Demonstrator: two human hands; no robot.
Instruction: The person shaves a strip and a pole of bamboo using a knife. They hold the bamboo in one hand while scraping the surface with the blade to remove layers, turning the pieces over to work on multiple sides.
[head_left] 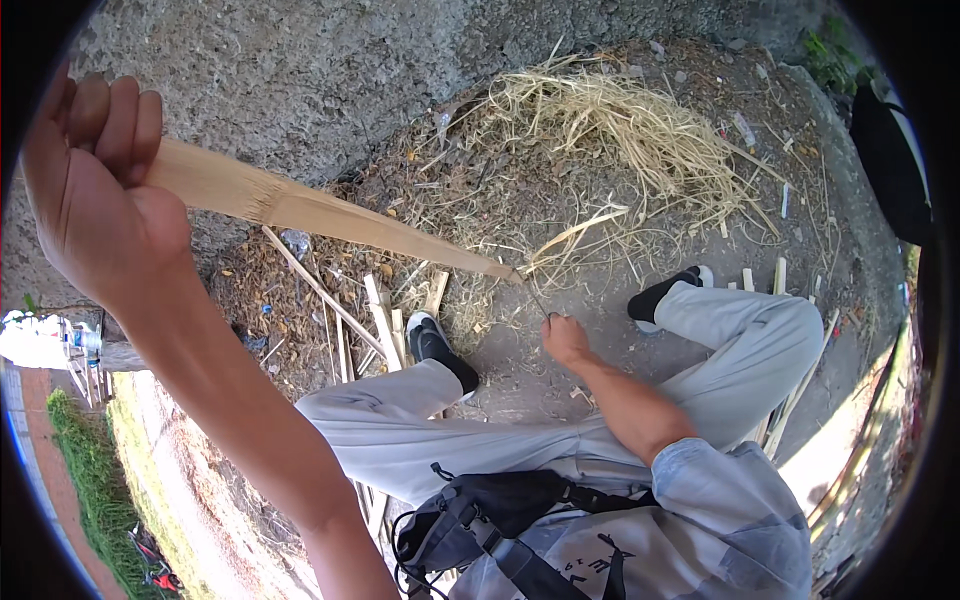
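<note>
Ground [510, 375] was bare grey-brown dirt between feet, littered toward far and left sides. Big loose heap of thin pale strips [640, 130] lay on far part, ends straggling to right. Loose shavings [478, 238] and brown leaves [235, 275] were scattered left of heap. Pale wooden sticks [383, 318] lay beside left shoe [428, 340]; more sticks [780, 276] lay beyond right knee [800, 335]. Crumpled clear plastic [297, 242] lay among leaves. Both shoes rested on dirt.
</note>
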